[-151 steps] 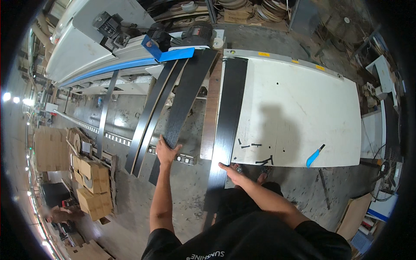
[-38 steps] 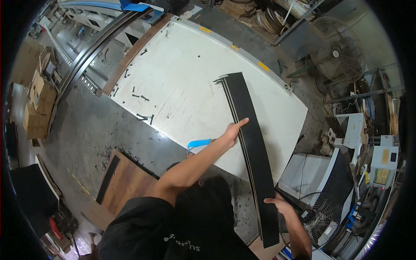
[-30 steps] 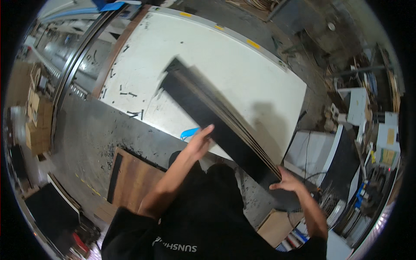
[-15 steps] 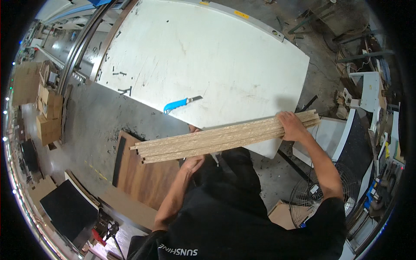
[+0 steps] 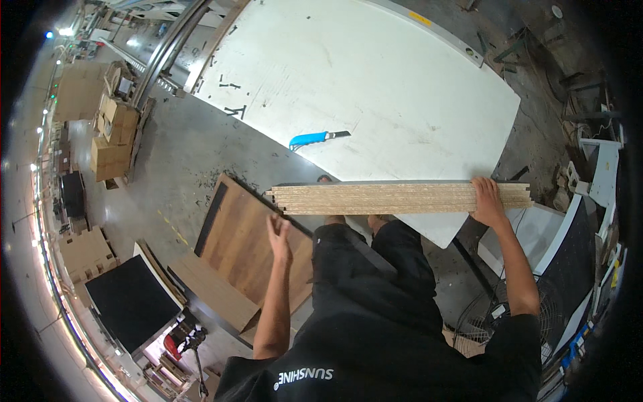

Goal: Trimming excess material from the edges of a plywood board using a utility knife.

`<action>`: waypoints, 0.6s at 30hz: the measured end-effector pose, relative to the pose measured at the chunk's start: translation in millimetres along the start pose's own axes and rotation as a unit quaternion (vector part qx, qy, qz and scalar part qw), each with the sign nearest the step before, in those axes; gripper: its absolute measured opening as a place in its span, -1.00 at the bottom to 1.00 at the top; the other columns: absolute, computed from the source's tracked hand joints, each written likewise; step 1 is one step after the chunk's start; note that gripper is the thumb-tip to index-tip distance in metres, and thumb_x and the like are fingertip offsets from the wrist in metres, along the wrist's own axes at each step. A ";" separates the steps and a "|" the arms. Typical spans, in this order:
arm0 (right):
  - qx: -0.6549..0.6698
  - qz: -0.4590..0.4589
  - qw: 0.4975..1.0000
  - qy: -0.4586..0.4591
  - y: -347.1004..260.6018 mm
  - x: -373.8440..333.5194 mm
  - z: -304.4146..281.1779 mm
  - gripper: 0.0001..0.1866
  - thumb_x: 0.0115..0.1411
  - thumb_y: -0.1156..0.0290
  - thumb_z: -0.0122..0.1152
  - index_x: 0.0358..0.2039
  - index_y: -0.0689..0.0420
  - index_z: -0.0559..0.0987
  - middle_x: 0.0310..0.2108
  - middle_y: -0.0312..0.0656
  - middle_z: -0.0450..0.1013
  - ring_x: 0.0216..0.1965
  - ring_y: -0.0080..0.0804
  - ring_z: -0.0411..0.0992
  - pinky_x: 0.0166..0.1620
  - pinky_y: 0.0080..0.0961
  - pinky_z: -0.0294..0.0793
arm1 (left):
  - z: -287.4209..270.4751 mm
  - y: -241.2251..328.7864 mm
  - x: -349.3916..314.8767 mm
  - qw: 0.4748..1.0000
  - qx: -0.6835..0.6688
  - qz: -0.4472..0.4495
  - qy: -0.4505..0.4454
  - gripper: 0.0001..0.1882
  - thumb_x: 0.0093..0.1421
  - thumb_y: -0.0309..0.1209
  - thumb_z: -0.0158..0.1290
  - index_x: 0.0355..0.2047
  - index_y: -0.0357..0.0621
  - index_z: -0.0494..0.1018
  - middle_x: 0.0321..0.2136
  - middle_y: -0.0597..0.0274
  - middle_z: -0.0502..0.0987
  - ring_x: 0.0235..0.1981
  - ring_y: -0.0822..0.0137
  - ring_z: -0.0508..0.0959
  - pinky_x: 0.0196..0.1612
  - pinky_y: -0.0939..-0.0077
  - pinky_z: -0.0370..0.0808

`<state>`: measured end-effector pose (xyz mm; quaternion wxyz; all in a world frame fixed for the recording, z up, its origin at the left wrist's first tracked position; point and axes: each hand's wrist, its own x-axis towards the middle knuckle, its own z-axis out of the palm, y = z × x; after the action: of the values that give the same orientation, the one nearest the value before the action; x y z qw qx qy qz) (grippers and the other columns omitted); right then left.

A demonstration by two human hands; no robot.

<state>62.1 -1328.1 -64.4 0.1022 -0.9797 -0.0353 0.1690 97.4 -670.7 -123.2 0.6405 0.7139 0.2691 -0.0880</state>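
A stack of several long planks (image 5: pixel 375 199), their light particle-board edges facing me, lies level across the near edge of the white table (image 5: pixel 375 100). Around the stack near its right end is my right hand (image 5: pixel 487 201), fingers over the top edge. My left hand (image 5: pixel 279 236) is off the planks, just below their left end, with its fingers spread and nothing in them. Beyond the stack, a utility knife (image 5: pixel 311 139) with a blue handle rests at the table's edge, blade out to the right.
A spirit level (image 5: pixel 462 43) lies along the table's far edge. Small dark scraps (image 5: pixel 234 110) dot its left side. Wood-patterned boards (image 5: pixel 244 234) lie on the floor at left, near a black panel (image 5: pixel 130 301). Cardboard boxes (image 5: pixel 110 157) stand further left, a fan (image 5: pixel 495 311) at lower right.
My left hand has let go of the planks and moved away from under them. The stack has turned from a slant to level. My right hand keeps its grip, and the view has shifted.
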 end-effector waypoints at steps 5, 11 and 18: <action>-0.012 -0.025 0.999 0.019 -12.8 -1.6 -11.9 0.14 -0.19 0.33 0.69 0.39 0.14 0.21 0.35 -0.01 0.21 0.46 0.03 0.10 0.54 0.09 -0.07 | 1.6 35.4 55.9 0.987 -0.126 0.079 -0.063 -0.07 0.49 0.15 -0.15 0.59 -0.17 -0.20 0.60 0.00 -0.15 0.59 0.07 -0.07 0.56 0.10 -0.12; 0.004 -0.012 0.998 0.060 -12.1 -10.5 -2.5 0.22 -0.20 0.29 0.72 0.45 0.07 0.17 0.37 -0.06 0.20 0.49 0.01 0.06 0.56 0.10 -0.09 | 24.1 19.5 61.4 0.979 -0.167 0.065 -0.100 -0.10 0.47 0.26 -0.31 0.61 -0.01 -0.14 0.61 0.19 -0.13 0.60 0.14 -0.12 0.57 0.12 -0.23; 0.027 -0.018 0.996 0.087 -12.1 -12.3 -3.5 0.26 -0.23 0.31 0.72 0.47 0.10 0.16 0.48 -0.02 0.10 0.53 0.08 0.00 0.57 0.13 -0.12 | 27.4 21.8 59.6 0.972 -0.196 0.066 -0.109 -0.11 0.48 0.24 -0.33 0.59 -0.10 -0.06 0.58 0.10 -0.01 0.58 0.15 -0.05 0.56 0.14 -0.17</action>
<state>51.2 -1318.2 -54.5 0.1343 -0.9868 -0.0397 0.0816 164.3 -681.7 -136.8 0.7978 0.5767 0.1619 -0.0687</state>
